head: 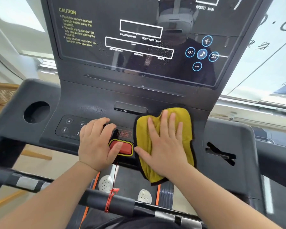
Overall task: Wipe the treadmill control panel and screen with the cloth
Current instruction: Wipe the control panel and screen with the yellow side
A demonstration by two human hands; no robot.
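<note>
Pressing yellow cloth [165, 142] flat on control panel [92, 100], right hand [163, 146] fingers spread. Left hand [96, 142], open and empty, covers red safety key [122, 147]; a slip could dislodge it or trigger the STOP/START button [125, 134].

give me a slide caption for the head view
Right hand presses yellow cloth flat on treadmill console; left hand rests beside red button.

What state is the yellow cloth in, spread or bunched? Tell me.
Mostly spread. The yellow cloth lies flattened on the control panel under the open right hand, with some wrinkles, its lower edge hanging over the panel's front.
</note>
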